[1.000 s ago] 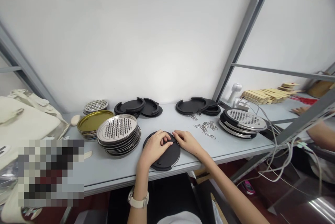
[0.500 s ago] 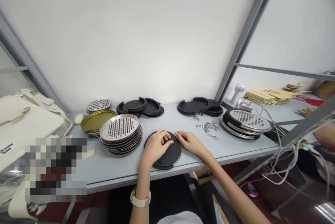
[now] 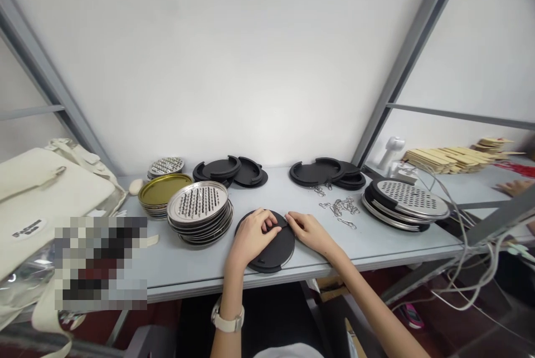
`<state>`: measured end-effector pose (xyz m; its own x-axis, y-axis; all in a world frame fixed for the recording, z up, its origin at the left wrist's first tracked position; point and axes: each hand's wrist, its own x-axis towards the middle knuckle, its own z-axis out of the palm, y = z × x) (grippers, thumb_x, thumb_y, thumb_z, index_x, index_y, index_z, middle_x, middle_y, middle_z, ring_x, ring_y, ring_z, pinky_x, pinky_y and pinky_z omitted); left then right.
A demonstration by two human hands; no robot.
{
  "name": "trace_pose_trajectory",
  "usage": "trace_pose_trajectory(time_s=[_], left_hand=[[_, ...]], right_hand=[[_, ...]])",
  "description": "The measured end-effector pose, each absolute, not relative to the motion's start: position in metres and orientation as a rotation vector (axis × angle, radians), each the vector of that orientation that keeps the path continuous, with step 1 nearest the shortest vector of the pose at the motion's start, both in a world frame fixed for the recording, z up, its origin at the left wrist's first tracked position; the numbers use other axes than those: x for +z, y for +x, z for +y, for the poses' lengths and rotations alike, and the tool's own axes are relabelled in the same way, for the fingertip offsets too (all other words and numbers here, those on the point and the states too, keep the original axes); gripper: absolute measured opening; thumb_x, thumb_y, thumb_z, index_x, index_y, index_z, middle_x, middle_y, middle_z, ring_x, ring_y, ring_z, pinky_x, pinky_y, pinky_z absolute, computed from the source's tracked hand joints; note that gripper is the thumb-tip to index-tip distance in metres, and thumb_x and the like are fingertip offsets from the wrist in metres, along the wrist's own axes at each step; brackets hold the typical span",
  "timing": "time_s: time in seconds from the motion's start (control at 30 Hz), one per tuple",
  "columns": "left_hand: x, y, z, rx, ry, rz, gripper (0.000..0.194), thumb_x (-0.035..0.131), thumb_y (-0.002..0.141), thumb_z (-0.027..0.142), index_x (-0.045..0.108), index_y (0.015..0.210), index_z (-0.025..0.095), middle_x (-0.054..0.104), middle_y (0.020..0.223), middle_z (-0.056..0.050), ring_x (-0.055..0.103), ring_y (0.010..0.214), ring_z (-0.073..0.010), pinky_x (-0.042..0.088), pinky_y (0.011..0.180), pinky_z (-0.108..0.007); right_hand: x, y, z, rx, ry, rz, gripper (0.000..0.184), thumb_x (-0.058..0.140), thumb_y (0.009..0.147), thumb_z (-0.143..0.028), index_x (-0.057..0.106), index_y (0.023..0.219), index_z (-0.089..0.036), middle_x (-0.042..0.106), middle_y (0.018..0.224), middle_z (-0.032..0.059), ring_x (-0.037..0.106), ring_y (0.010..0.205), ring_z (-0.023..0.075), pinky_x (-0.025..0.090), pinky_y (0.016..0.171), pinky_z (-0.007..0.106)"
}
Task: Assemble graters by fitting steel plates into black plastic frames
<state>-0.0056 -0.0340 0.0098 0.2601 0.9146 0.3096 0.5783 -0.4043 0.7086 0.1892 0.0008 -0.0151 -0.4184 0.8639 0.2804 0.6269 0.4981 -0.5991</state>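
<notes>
A black round plastic disc [image 3: 273,252] with a thin metal edge at its lower right lies flat at the table's front edge. My left hand [image 3: 253,235] rests over its upper left part, fingers curled and holding it down. At the disc's upper right edge, my right hand [image 3: 307,230] has thumb and fingertips pinched together on a small metal piece, mostly hidden by the fingers. To the right is a loose heap of wire clips [image 3: 345,207]. Left of the disc stands a stack of round metal graters [image 3: 198,202], the top one teeth up.
Gold round lids [image 3: 165,189] are stacked at left, near a cream bag [image 3: 62,185]. Black plastic rings [image 3: 315,173] lie along the wall. Assembled graters [image 3: 405,199] are piled at right, near white cables [image 3: 493,274]. Another person's hand [image 3: 516,187] shows at far right.
The view has turned slightly left, so everything appears shifted to the right. Both hands keep nearly the same hold on the disc and at its edge.
</notes>
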Motion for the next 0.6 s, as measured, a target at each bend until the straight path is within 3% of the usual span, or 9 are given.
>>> trace_pose_trajectory(time_s=[0.3, 0.6], left_hand=[[0.0085, -0.0068, -0.0336, 1.002, 2.022, 1.362, 0.01, 0.061, 0.079, 0.028, 0.061, 0.086, 0.021, 0.06, 0.082, 0.0, 0.054, 0.072, -0.0142, 0.044, 0.07, -0.027], [0.0067, -0.0085, -0.0338, 1.024, 2.042, 1.328, 0.006, 0.062, 0.08, 0.028, 0.063, 0.083, 0.022, 0.06, 0.081, 0.002, 0.055, 0.073, -0.0134, 0.045, 0.072, -0.027]], right_hand=[[-0.0122, 0.1897, -0.0013, 0.543, -1.233, -2.216, 0.038, 0.031, 0.099, -0.034, 0.049, 0.069, -0.02, 0.055, 0.062, -0.0006, 0.047, 0.056, 0.0139, 0.032, 0.058, 0.026], [-0.0131, 0.1892, -0.0001, 0.538, -1.255, -2.223, 0.038, 0.029, 0.099, -0.036, 0.049, 0.07, -0.021, 0.055, 0.062, 0.0, 0.049, 0.057, 0.015, 0.033, 0.058, 0.027]])
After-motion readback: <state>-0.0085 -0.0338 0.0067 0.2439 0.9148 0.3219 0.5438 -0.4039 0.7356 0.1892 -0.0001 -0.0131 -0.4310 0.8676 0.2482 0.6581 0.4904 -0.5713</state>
